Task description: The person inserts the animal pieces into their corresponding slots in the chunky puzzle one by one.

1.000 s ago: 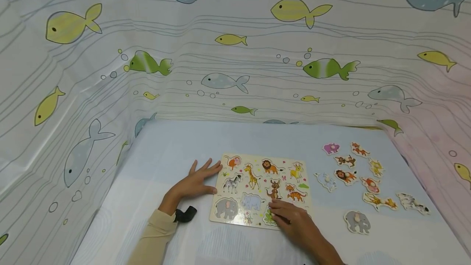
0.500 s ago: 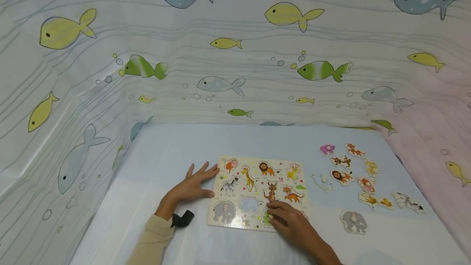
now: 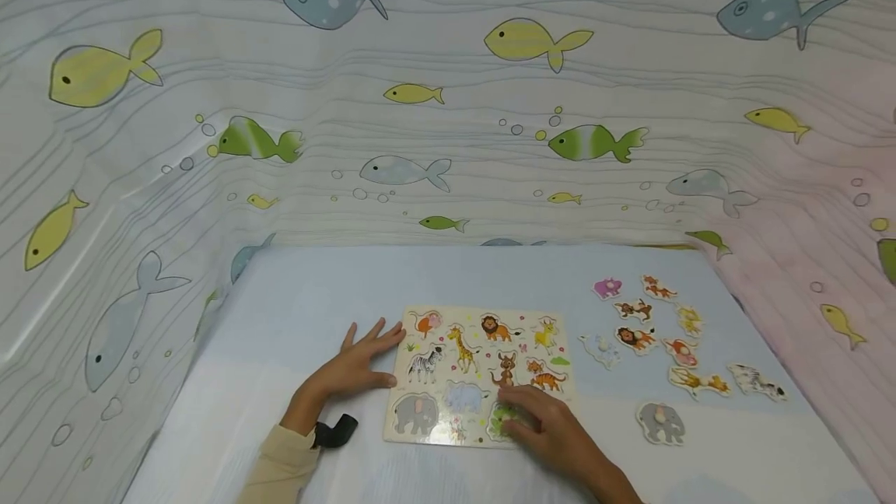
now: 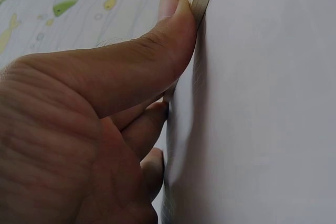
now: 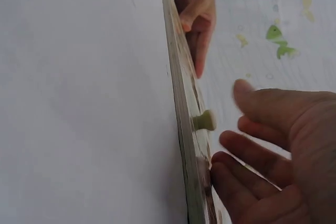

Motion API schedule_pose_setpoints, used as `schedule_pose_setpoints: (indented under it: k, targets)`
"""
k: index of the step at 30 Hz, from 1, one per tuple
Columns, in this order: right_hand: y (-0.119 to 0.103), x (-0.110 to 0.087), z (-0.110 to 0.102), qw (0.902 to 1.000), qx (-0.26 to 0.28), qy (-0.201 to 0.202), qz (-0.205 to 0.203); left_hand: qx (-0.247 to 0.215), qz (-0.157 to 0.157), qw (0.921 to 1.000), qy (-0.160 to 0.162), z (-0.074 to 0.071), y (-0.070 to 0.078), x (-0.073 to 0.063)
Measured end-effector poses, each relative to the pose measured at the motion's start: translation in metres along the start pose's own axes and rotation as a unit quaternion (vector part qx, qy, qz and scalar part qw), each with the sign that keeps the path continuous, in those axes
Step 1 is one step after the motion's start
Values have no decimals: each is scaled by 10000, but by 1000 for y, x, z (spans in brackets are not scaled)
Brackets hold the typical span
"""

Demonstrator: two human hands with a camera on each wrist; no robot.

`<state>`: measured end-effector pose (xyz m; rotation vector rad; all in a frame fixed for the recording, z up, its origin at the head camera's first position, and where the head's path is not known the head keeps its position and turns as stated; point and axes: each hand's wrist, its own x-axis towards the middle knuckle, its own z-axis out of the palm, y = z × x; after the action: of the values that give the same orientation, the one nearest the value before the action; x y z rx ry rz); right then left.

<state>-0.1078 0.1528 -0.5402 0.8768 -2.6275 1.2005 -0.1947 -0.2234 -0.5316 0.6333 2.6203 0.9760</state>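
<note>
A wooden animal puzzle board (image 3: pixel 451 314) lies on the table. My left hand (image 3: pixel 350 372) rests at its left edge with fingers spread, and the thumb touches the board's side in the left wrist view. A green puzzle piece (image 3: pixel 498 420) sits at the board's lower right, partly hidden by my right hand (image 3: pixel 553 426). In the right wrist view, its small green knob (image 5: pixel 205 120) stands free between the thumb and fingers. The right fingers (image 5: pixel 231 182) are loosely bent, with a fingertip at the board's face, and hold nothing.
Right of the board lie several loose knobbed animal pieces, among them a grey elephant (image 3: pixel 661 423), a zebra (image 3: pixel 756 382), a giraffe (image 3: pixel 698 382), a lion (image 3: pixel 635 338) and a purple hippo (image 3: pixel 607 288). A fish-print curtain (image 3: pixel 413 131) encloses the table's back and sides.
The head view has shifted, so the scene sits further left and lower. My right thumb and fingers have parted from around the green piece's knob. The left hand stays at the board's edge.
</note>
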Motion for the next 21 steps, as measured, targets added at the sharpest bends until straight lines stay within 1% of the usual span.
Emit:
schedule_pose_setpoints:
  k: [3,5,7,9,12,16,19,21]
  targets:
    - [0,3,-8,9991,337,167,-211,9,11,10000,43,1,0,-2]
    - [1,5,-17,9980,500,272,-270,-33,33,10000,55,1,1,-2]
    - [3,6,-27,9981,449,359,-240,-76,47,9999,68,1,2,-2]
    - [7,6,-37,9986,297,420,-154,-87,58,9999,59,0,3,-2]
    - [13,5,-52,9990,67,399,189,-75,75,9999,58,-1,3,-2]
    - [23,6,-72,9971,-310,498,475,-54,147,9998,108,-1,4,-1]
    - [36,8,-90,9944,-623,609,594,-75,127,9999,79,-2,5,-2]
    - [46,10,-102,9928,-686,649,743,-64,132,9999,63,-3,5,-2]
